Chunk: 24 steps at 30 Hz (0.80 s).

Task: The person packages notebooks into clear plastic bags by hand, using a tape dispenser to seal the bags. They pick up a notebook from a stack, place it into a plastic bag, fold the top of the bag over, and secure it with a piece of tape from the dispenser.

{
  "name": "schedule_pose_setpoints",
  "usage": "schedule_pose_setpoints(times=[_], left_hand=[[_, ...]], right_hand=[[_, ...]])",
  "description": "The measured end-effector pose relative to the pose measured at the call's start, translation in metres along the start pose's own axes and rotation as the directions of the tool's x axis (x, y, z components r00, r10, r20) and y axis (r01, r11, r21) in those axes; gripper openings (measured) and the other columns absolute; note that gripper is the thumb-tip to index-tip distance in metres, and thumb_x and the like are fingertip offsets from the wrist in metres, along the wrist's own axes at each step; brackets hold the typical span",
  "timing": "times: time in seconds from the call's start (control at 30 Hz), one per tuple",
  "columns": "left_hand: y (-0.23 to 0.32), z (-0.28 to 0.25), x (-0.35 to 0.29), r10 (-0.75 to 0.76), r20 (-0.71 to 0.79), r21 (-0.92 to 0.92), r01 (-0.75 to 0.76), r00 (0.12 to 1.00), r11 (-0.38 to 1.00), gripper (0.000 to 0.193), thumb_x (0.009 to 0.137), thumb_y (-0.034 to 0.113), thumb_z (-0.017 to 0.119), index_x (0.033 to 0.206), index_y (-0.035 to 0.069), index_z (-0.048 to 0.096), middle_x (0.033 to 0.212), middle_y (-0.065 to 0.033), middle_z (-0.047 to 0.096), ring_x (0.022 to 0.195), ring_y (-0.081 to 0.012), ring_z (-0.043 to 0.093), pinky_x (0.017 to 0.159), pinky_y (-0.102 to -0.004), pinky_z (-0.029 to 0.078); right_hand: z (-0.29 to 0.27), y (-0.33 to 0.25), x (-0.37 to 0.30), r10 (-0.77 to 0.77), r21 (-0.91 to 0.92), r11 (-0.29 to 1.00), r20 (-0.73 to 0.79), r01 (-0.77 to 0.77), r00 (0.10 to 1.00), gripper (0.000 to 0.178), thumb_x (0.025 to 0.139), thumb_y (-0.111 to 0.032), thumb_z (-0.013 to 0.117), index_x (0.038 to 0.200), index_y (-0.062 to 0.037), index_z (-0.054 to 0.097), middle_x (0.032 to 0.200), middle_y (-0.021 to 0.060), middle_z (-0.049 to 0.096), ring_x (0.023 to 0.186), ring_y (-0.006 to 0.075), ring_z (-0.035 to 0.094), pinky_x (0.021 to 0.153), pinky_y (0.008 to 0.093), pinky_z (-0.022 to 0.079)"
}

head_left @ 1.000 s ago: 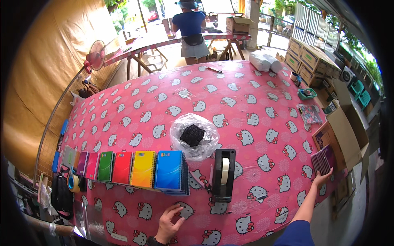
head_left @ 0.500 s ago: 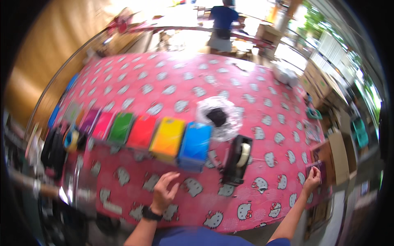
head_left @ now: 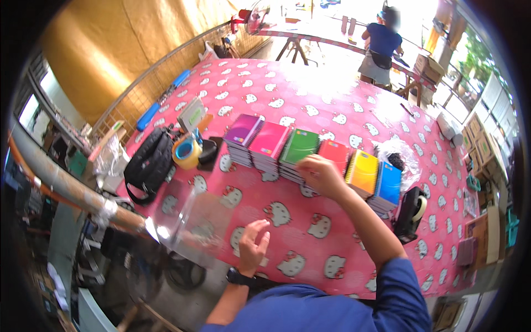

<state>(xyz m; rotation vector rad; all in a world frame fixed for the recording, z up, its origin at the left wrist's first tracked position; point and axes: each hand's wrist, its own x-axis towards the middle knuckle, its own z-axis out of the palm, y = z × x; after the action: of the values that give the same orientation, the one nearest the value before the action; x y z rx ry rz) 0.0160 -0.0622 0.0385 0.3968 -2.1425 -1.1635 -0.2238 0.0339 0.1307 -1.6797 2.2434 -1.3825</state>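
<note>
Head view: right hand (head_left: pixel 323 176) is over the front of the green notebooks (head_left: pixel 301 143) and red notebooks (head_left: pixel 333 151), fingers curled; can't tell if it's gripping any. Left hand (head_left: pixel 253 247) is half open, looks empty, above the pink table (head_left: pixel 301 240). Single notebooks are probably light, bendy, slick-covered; I'd squeeze both long sides.

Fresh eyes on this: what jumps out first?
Probably the rainbow row of notebook stacks, purple at left through blue at right, across the cat-patterned pink tablecloth. Next, the right hand overlapping the green and red stacks in view, contact unclear. Then the black bag at the table's left and the black tape dispenser beyond the blue stack.
</note>
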Motion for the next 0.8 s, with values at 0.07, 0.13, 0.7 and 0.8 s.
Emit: schedule_pose_setpoints(times=[0.07,0.13,0.7,0.8], left_hand=[[-0.018,-0.024,0.001,-0.018,0.015,-0.027,0.019,1.000,0.999,0.024,0.079,0.005,0.060,0.103,0.004,0.062,0.105,-0.0137,0.062,0.101,-0.0282,0.058,0.088,-0.0360,0.045],[-0.039,-0.053,0.001,-0.010,-0.006,-0.030,0.010,1.000,1.000,0.024,0.079,0.005,0.060,0.103,0.004,0.062,0.105,-0.0139,0.062,0.100,-0.0280,0.058,0.088,-0.0360,0.045],[-0.094,-0.157,0.132,-0.010,-0.218,-0.188,-0.032,0.976,0.982,0.046,0.075,0.008,0.062,0.120,0.004,0.052,0.126,-0.0120,0.049,0.115,-0.0229,0.047,0.097,-0.0361,0.036],[-0.087,-0.141,0.154,0.117,-0.121,-0.104,-0.130,0.986,0.986,0.052,0.075,0.009,0.064,0.124,0.004,0.048,0.129,-0.0129,0.046,0.119,-0.0256,0.044,0.100,-0.0383,0.033]], right_hand=[[0.069,0.008,0.062,0.010,-0.320,0.947,0.091,0.020,0.996,0.019,0.077,-0.016,0.060,0.093,-0.0053,0.062,0.089,0.0116,0.063,0.091,0.0288,0.059,0.080,0.0412,0.046],[0.132,0.016,0.113,0.070,-0.618,0.786,0.053,-0.022,0.996,0.022,0.079,-0.020,0.058,0.096,-0.0071,0.061,0.093,0.0101,0.063,0.097,0.0272,0.057,0.085,0.0435,0.043],[0.187,0.031,0.146,-0.057,-0.766,0.641,0.019,0.051,0.998,0.010,0.076,-0.012,0.056,0.083,-0.0079,0.062,0.085,0.0083,0.062,0.090,0.0234,0.059,0.080,0.0364,0.045],[0.192,0.038,0.147,-0.037,-0.787,0.616,-0.067,-0.030,0.997,0.008,0.077,-0.013,0.056,0.080,-0.0078,0.061,0.083,0.0080,0.062,0.089,0.0236,0.059,0.079,0.0367,0.045]])
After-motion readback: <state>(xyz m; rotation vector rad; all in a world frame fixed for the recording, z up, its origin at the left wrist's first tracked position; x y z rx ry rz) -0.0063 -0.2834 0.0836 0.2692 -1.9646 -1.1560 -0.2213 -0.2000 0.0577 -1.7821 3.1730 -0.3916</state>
